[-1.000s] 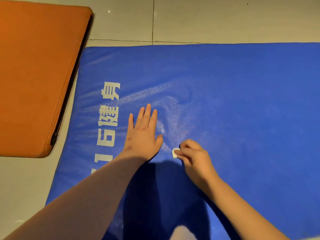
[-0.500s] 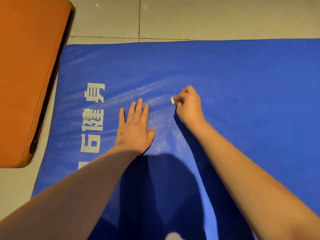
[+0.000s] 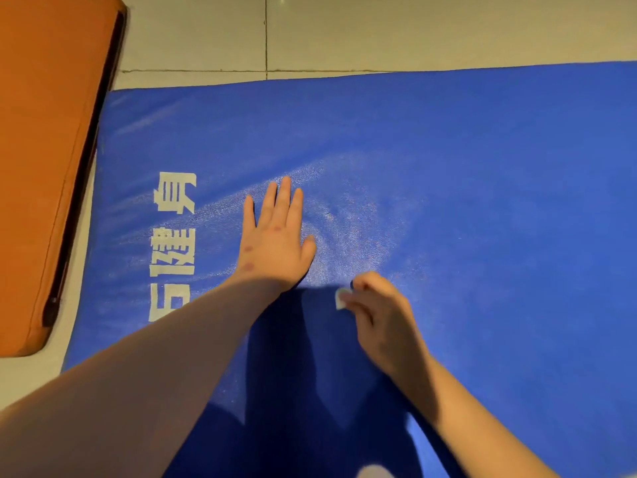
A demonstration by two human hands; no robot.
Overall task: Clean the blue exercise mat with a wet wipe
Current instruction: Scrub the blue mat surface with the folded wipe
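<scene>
The blue exercise mat (image 3: pixel 482 201) fills most of the view, with white printed characters (image 3: pixel 174 236) along its left side. My left hand (image 3: pixel 275 239) lies flat on the mat, palm down, fingers apart and pointing away from me. Just right of it and nearer to me, my right hand (image 3: pixel 382 315) is shut on a small folded white wet wipe (image 3: pixel 340 300), pressing it onto the mat. A shiny streaked patch shows on the mat just beyond both hands.
An orange mat (image 3: pixel 44 150) with a dark edge lies on the pale tiled floor (image 3: pixel 344 32) to the left of the blue mat. A strip of floor shows between them. My shadow darkens the mat's near part.
My right hand pushed the wipe away across the mat half a second ago and has now pulled it back towards me. My left hand stays flat in place.
</scene>
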